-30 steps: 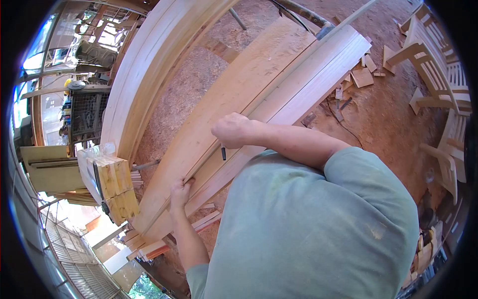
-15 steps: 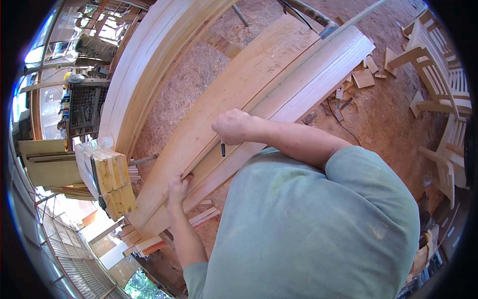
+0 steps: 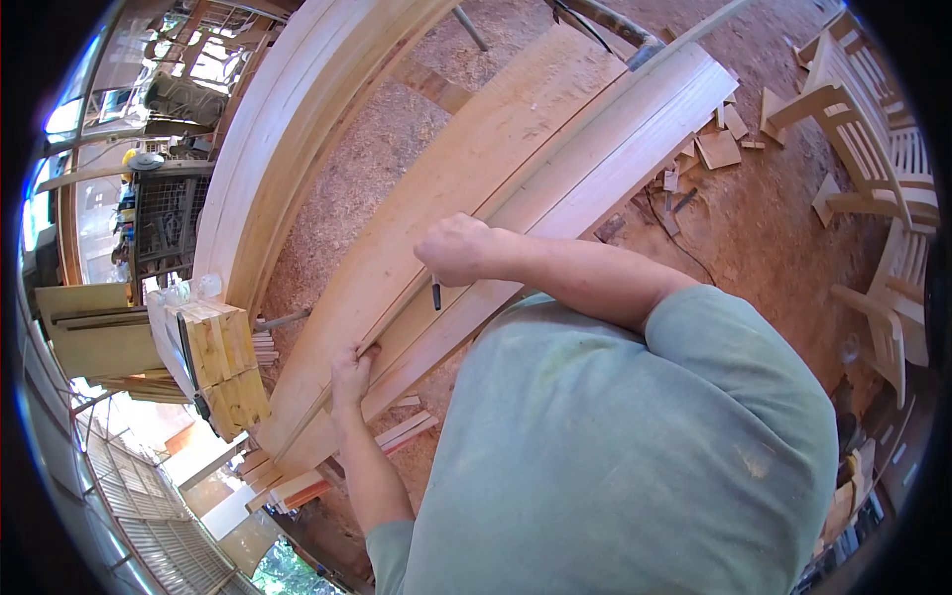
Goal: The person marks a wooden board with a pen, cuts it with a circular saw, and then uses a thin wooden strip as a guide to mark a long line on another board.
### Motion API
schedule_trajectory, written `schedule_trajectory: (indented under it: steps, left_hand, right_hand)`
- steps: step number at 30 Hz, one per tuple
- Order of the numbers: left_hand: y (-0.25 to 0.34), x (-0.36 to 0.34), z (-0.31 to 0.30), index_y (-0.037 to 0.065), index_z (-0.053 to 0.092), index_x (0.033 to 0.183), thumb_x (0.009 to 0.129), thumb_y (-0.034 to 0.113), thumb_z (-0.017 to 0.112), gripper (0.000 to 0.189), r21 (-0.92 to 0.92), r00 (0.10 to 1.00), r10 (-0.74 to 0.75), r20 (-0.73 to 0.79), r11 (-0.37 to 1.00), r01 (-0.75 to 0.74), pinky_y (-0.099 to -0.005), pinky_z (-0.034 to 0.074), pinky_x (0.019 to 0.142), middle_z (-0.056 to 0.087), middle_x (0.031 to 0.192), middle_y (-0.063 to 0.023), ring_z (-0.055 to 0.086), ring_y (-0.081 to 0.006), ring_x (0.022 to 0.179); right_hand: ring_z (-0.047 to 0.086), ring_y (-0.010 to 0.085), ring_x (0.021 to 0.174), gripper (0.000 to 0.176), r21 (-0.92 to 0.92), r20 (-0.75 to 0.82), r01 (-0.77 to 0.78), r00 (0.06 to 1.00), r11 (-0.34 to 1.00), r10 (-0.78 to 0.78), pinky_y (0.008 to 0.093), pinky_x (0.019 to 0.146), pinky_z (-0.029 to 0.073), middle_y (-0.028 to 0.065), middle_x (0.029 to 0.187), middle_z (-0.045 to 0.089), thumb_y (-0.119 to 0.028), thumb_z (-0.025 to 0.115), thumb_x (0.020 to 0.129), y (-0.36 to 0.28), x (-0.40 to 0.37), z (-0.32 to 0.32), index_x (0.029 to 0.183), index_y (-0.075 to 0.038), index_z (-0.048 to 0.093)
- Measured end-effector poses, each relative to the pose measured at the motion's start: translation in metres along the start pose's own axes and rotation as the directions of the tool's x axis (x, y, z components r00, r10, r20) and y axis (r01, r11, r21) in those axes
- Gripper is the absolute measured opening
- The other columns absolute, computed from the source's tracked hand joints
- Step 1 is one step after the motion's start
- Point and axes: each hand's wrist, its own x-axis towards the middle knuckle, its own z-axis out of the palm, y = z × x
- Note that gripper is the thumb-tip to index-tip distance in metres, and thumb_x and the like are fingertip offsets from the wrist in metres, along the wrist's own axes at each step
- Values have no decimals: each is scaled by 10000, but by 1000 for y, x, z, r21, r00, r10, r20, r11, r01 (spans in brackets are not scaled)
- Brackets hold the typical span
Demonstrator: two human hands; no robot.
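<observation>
Long pale wooden planks (image 3: 555, 149) lie side by side, running from lower left to upper right. My right hand (image 3: 453, 248) is closed around a dark pen or pencil (image 3: 436, 295), its tip pointing down at the seam between two planks. My left hand (image 3: 351, 374) rests lower down on the same seam, fingertips pressed on the thin strip between the planks. My grey-green shirt fills the lower right of the view.
Another stack of long boards (image 3: 288, 129) lies to the left, with sawdust on the ground between. A block of short stacked timber (image 3: 223, 367) stands at left. Offcuts (image 3: 719, 149) litter the dirt floor at right, near white wooden chairs (image 3: 873, 149).
Both hands stay where they were on the planks; only the view has shifted slightly.
</observation>
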Motion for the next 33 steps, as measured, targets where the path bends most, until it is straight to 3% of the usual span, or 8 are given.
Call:
schedule_trajectory:
  steps: [15,17,20,23,25,27,29,33]
  left_hand:
    - [-6,3,7,-2,709,971,859,251,720,277,-76,998,54,-29,995,-56,-402,507,764,699,912,-214,675,-332,858]
    - [-3,1,5,-3,704,960,855,242,726,268,-27,999,-30,-37,999,29,-406,501,738,696,876,-207,671,-324,826]
    - [5,0,2,-2,703,949,857,239,726,259,-40,997,27,-68,999,-30,-403,497,724,687,833,-198,665,-313,801]
    - [-13,4,8,-4,701,956,860,250,726,272,-61,999,24,-47,998,-27,-396,497,723,684,828,-188,662,-306,796]
    - [-21,5,11,-5,700,965,860,252,727,279,-53,999,11,-44,998,-14,-390,499,730,686,838,-188,663,-302,803]
    - [-20,6,10,-7,698,974,860,254,729,286,-49,999,-8,-40,999,6,-385,501,738,688,848,-188,664,-299,810]
    - [-19,5,10,-9,694,986,861,272,729,309,-162,1000,3,-16,987,-6,-388,504,758,691,873,-194,667,-307,828]
    - [-22,6,10,-9,693,996,864,288,724,327,-128,999,27,-21,991,-29,-399,506,789,692,908,-203,671,-328,872]
  right_hand:
    - [721,340,926,276,-19,-5,-17,1000,1000,17,439,768,575,189,949,730,-258,724,842,0,3,4,957,-7,740]
    - [721,338,923,280,-25,1,-23,1000,999,23,440,767,576,189,947,730,-264,725,841,0,3,3,955,-8,741]
    - [721,337,922,267,-22,12,3,1000,1000,-2,440,769,575,191,947,730,-244,721,834,-1,2,-2,953,-6,741]
    - [722,338,921,249,-29,12,-17,1000,999,18,444,763,577,192,948,732,-213,714,819,0,5,3,954,-5,741]
    - [719,356,862,256,-31,-53,23,998,999,-24,448,726,576,195,856,720,-242,727,815,1,7,6,876,7,735]
    - [720,355,864,253,-34,-52,11,999,999,-12,447,727,576,195,862,721,-237,727,816,-1,5,3,878,8,735]
    - [721,353,867,249,-35,-43,1,999,999,-3,445,727,577,195,867,722,-232,726,817,-2,3,1,880,9,735]
    - [721,354,886,243,-11,-40,6,999,1000,-6,444,738,576,200,898,726,-213,719,816,-1,4,0,902,14,734]
